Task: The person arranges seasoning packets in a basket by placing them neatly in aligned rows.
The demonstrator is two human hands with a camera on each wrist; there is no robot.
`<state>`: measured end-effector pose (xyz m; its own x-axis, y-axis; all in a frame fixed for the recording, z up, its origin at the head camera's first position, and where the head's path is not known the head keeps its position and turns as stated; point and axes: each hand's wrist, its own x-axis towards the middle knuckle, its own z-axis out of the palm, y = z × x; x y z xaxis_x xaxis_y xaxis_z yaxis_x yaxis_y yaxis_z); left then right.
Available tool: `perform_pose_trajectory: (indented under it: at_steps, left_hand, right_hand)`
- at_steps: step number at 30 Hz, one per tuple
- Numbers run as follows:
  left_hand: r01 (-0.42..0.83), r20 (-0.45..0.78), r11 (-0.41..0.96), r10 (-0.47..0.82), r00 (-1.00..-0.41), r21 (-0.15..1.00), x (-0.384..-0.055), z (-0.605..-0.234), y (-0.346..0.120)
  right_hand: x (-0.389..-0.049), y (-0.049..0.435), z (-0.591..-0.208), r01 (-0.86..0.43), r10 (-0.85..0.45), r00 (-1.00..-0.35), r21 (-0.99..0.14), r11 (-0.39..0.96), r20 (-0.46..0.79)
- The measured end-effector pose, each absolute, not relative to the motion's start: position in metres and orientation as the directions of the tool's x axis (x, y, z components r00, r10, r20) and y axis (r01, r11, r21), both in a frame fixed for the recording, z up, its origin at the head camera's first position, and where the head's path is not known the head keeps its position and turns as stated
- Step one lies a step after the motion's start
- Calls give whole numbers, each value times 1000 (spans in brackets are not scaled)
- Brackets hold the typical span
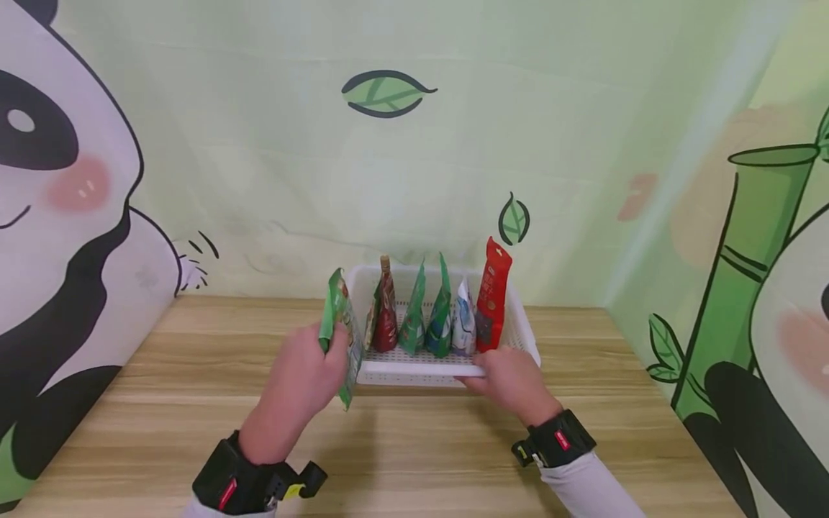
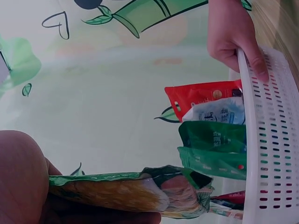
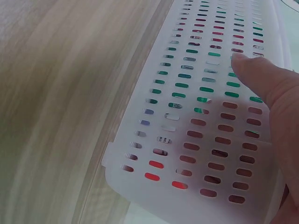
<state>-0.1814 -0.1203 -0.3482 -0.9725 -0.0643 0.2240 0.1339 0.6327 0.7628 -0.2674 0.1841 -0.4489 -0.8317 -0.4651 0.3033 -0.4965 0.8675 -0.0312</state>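
Note:
A green-edged snack packet [image 1: 337, 298] is pinched upright in my left hand [image 1: 307, 370], just left of the white plastic basket [image 1: 414, 368]. In the left wrist view the packet [image 2: 117, 186] shows a golden-brown printed side, and its far end overlaps the bags in the basket. My right hand [image 1: 514, 381] grips the basket's front rim near the right corner; its thumb [image 3: 261, 77] lies on the perforated wall in the right wrist view. Inside stand a dark red pouch [image 1: 386, 309], two green pouches [image 1: 440, 324], a white-and-blue pouch [image 1: 463, 324] and a tall red bag [image 1: 494, 295].
The basket stands on a wood-grain table [image 1: 414, 439], close to the back wall. A pale green backdrop [image 1: 272, 144] with printed pandas, leaves and bamboo covers the wall behind and the right side.

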Motion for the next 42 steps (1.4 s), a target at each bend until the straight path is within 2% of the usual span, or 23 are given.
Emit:
perform_pose_trajectory:
  at_steps: [4, 11, 24, 30, 42]
  left_hand:
    - [119, 218, 649, -74, -973, 752, -189, -343, -124]
    - [162, 288, 697, -66, -955, 698, -213, -341, -127]
    - [96, 241, 749, -87, -967, 656, -268, -349, -129]
    - [38, 173, 762, -98, -980, 647, -290, -353, -129]
    - [19, 211, 836, -117, -971, 548, -323, -370, -127]
  right_hand:
    - [-268, 184, -449, -498, -463, -832, -45, 866, 307]
    - [-268, 185, -450, -504, -468, -826, -39, 863, 313]
    - [-269, 186, -452, -485, -461, -835, -4, 875, 299]
    - [-269, 186, -453, -483, -457, -837, -11, 876, 301]
    - [-268, 187, -452, -498, -468, -831, -26, 867, 300]
